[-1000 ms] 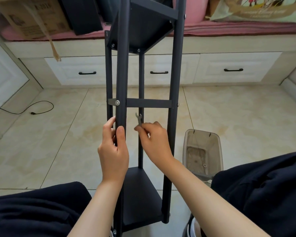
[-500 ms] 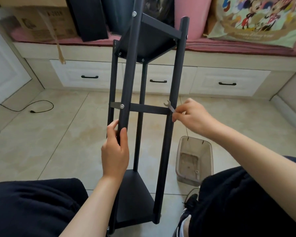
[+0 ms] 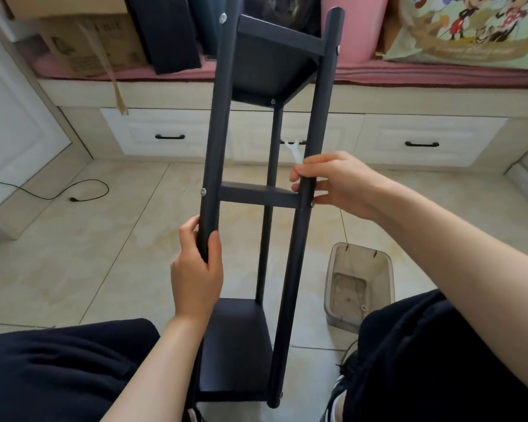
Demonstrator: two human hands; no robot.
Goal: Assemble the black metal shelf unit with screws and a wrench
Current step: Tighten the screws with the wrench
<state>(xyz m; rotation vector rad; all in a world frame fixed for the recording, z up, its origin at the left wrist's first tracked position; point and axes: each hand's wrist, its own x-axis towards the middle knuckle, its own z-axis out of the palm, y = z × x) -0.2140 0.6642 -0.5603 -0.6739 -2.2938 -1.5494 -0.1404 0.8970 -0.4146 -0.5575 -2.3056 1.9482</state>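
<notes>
Left hand (image 3: 197,269) grips the shelf's (image 3: 241,345) near-left post. Right hand (image 3: 333,184) clasps the right post at the crossbar (image 3: 256,194), pinching a wrench (image 3: 294,151).

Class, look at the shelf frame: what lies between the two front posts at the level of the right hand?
In the head view, a short black crossbar joins left post and right post.

Home bedroom (drawered bed platform (image 3: 317,95))

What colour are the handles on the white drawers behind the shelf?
Black. The drawer handles are dark bars on white fronts, clearest in the head view.
</notes>
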